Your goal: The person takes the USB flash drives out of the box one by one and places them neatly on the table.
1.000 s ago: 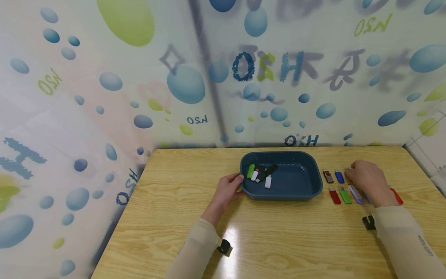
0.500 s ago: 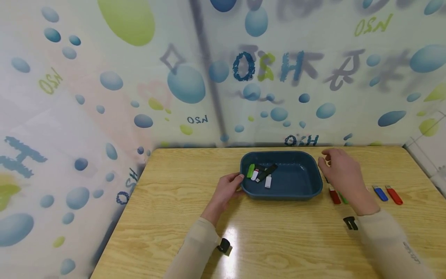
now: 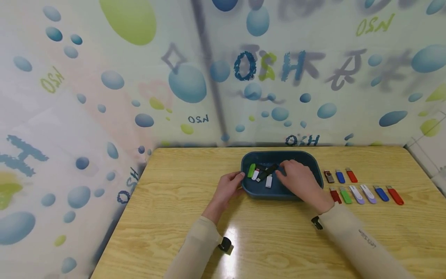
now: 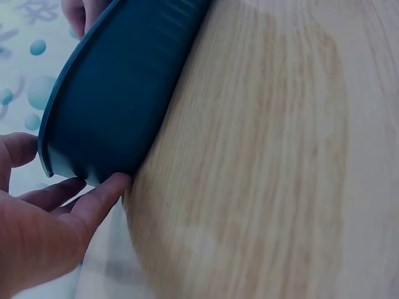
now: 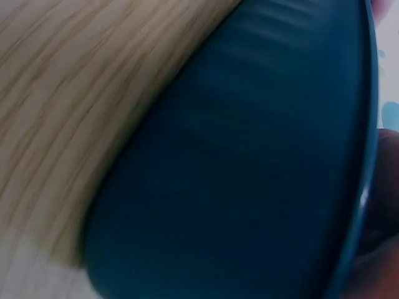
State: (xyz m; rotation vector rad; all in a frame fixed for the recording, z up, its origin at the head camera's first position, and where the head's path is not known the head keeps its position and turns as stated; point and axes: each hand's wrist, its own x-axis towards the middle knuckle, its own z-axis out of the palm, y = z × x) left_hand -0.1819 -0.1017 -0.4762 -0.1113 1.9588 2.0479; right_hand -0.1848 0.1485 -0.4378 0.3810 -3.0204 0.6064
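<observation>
A dark blue plastic tray stands on the table. My left hand holds its left end, thumb at the rim and fingers against the outer wall, as the left wrist view shows. Inside lie a green USB stick, a white and red one, a black one, a white one and another dark piece partly covered. My right hand reaches over the front rim into the tray. Its thumb and forefinger stand apart by the black stick's upper end; contact cannot be made out.
To the tray's right, USB sticks lie in two rows. The back row has a brown and silver one, a blue one and a red one. Several more, including a green one, form the front row. A patterned sheet hangs behind the table.
My right hand has left the red USB stick at the end of the back row and swung left into the tray. My left hand and the tray stay put.
</observation>
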